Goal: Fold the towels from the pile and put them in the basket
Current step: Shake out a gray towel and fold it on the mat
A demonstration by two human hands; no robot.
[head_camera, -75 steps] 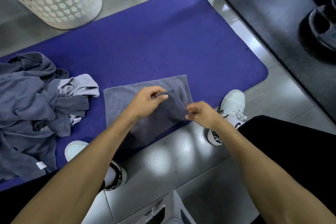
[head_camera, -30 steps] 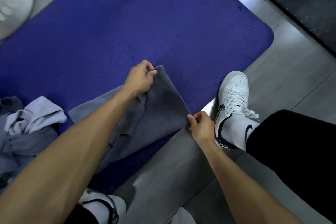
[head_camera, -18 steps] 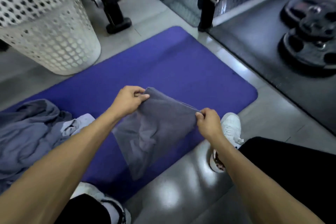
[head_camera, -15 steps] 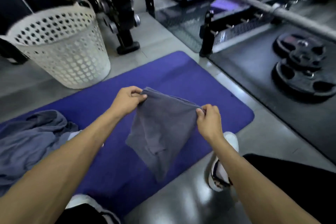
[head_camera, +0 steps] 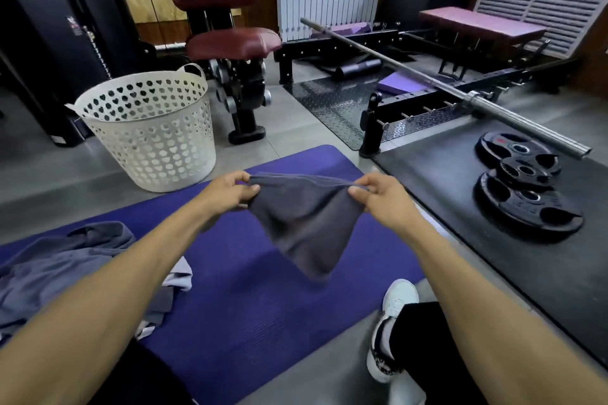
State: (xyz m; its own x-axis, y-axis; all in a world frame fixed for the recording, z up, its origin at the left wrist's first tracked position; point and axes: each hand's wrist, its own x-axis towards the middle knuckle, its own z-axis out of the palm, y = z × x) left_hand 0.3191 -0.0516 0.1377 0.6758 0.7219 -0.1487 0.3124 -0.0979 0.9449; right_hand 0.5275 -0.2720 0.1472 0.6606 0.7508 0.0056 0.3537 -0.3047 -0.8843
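Note:
A dark grey folded towel (head_camera: 304, 223) hangs in the air above the purple mat (head_camera: 250, 302). My left hand (head_camera: 227, 192) pinches its upper left corner and my right hand (head_camera: 381, 196) pinches its upper right corner, with the top edge stretched between them. The white perforated basket (head_camera: 148, 138) stands on the floor beyond the mat, up and to the left of my hands. The pile of grey towels (head_camera: 59, 270) lies on the mat at the left, partly behind my left forearm.
Black weight plates (head_camera: 523, 191) lie on a dark rubber floor mat at the right, with a steel barbell (head_camera: 437, 85) behind them. A maroon gym seat (head_camera: 230, 43) stands behind the basket. My white shoe (head_camera: 391, 322) rests at the mat's near right edge.
Both hands have lifted the towel off the mat and now hold it up in the air, farther forward. My view has tilted up, so the basket and gym equipment show.

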